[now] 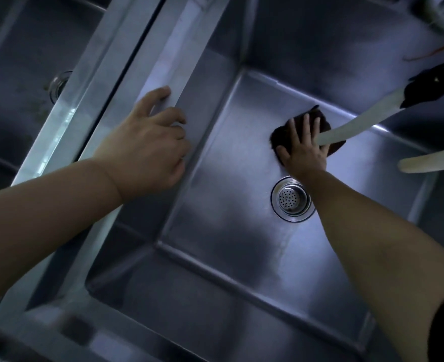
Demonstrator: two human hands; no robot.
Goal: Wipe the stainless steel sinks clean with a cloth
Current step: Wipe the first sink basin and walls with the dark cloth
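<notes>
The right hand (304, 150) lies flat on a dark cloth (320, 121), fingers straight and spread, pressing it against the floor of the sink (215, 205). The cloth sits on the far side of the drain (291, 198), close to it but not touching, with the right forearm passing just beside the drain's right edge. Part of the cloth shows past the fingertips and to both sides of the hand; its full shape is hidden under the palm. The left hand (150, 142) rests on the sink's rim (163, 74), well to the left of the drain, fingers loosely curved over the edge and holding nothing. A pale hose (359, 124) comes down from the upper right and ends over the cloth, just beyond the right hand's fingers, its upper end meeting a dark fitting (430, 87). A second pale hose end (430, 163) hangs to the right of the drain, apart from the cloth. Beyond the rim, farther left of the drain, a second basin (19, 74) shows, with its own drain (58, 84) partly hidden behind the divider. The steel around the main drain looks wet and streaked, with bright glare on the floor between drain and cloth.
</notes>
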